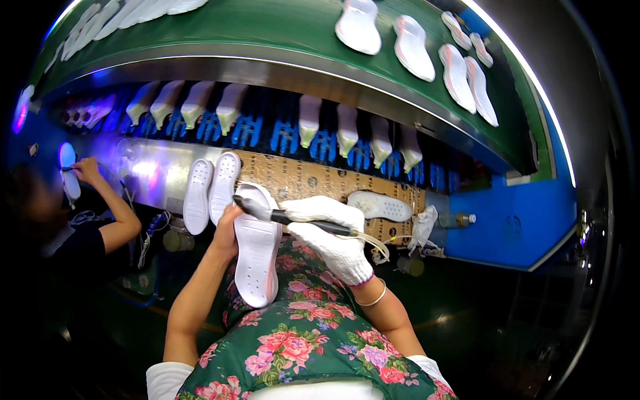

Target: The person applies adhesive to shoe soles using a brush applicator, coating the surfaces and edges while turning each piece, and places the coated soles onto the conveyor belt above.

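Head view: left hand (227, 232) grips white sole (255, 260), right hand (333, 237) (gloved) clasps black tool (283, 217).

A green belt (280, 30) curves beyond a brown patterned sheet (307, 180).

I am seeing small dark lettering (312, 181) repeating in rows across the brown sheet (265, 167) on the table (141, 167). On the blue panel (490, 241), a faint mark (512, 228) is showing, too dim for reading.
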Motion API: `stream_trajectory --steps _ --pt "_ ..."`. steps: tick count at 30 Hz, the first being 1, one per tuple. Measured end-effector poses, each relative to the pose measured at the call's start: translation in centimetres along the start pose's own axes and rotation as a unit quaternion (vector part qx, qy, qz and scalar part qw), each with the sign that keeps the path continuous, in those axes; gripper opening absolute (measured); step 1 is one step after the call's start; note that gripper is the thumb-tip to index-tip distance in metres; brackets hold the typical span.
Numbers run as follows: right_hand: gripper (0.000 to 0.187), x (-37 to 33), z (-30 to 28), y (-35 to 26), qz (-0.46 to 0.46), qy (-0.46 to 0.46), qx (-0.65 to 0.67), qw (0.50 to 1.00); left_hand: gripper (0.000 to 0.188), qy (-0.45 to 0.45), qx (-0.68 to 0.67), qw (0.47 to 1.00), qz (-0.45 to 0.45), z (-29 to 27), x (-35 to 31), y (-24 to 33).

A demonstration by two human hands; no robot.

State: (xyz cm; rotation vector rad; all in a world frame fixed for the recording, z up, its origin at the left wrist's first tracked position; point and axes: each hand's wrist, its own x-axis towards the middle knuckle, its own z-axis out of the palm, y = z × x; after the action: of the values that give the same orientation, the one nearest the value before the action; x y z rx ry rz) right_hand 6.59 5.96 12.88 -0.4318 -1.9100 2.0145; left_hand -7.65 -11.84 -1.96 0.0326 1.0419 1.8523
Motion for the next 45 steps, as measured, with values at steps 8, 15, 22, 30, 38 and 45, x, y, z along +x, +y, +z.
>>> stream_trajectory --steps 8,15,22,30,38,45 --pt "0.019 -0.6 -1.6 0.1 -0.064 0.032 -0.036 0.997 0.113 -0.252 -0.251 0.915 -0.190 3.8 -3.6 -2.9" --pt "0.021 0.1 -2.8 -0.5 -0.225 0.057 -0.221 0.947 0.117 -0.158 -0.276 0.942 -0.108 9.4 -1.3 -0.9" --pt "0.024 2.3 -1.7 -0.7 -0.303 0.065 -0.315 0.897 0.098 -0.202 -0.295 0.934 -0.012 11.1 -0.6 -1.6" --pt "0.030 0.8 0.7 0.4 -0.329 0.009 -0.387 0.861 0.102 -0.083 -0.053 0.995 -0.026 10.9 -1.3 -1.4" --pt "0.024 0.7 -0.5 0.6 -0.317 0.084 -0.315 0.890 0.099 -0.111 -0.069 0.991 0.016 10.9 -1.0 -0.9" --pt "0.026 0.1 -1.3 0.8 -0.255 0.061 -0.151 0.953 0.098 -0.130 -0.093 0.987 0.017 9.3 -0.6 -0.9"
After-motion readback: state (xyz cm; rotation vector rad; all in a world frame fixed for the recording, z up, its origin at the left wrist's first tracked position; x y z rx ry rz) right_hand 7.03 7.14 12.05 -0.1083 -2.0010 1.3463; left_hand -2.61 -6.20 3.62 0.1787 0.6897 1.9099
